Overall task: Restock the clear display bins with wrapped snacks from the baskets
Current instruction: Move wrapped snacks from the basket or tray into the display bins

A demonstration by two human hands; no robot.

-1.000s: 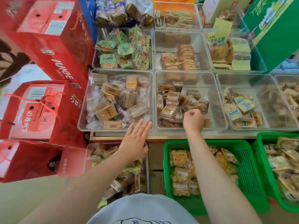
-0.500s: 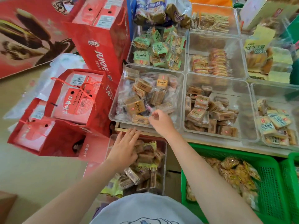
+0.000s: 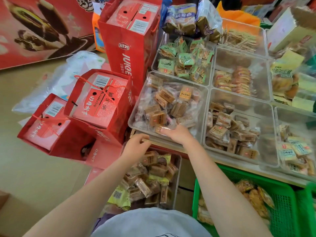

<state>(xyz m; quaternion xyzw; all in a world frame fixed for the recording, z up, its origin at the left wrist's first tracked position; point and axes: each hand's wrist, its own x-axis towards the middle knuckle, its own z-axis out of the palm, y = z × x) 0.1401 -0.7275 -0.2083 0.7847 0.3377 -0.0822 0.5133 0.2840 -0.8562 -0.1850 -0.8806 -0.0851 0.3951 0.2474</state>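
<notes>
The right hand [image 3: 177, 134] reaches over the front wall of the clear plastic display bin [image 3: 136, 117] at the near left corner of the shelf, its fingers laid flat across a clear-wrapped brown snack [image 3: 161, 130] at the bin's front edge; whether it pinches that packet I cannot tell; the bin holds a loose heap of brown square cakes in clear wrappers [image 3: 164, 106]; the left hand [image 3: 135, 147] hovers just below the shelf's wooden edge [image 3: 171, 146], fingers curled inward, and whether they hold anything I cannot tell; under it stands a lower clear bin of mixed brown and yellow wrapped snacks [image 3: 150, 178]; to the right sits a green plastic basket [image 3: 282, 202] with orange-brown packets; the neighbouring clear bin [image 3: 239, 127] is part filled with similar brown cakes; red juice gift bags [image 3: 100, 103] stand at the left on the floor
</notes>
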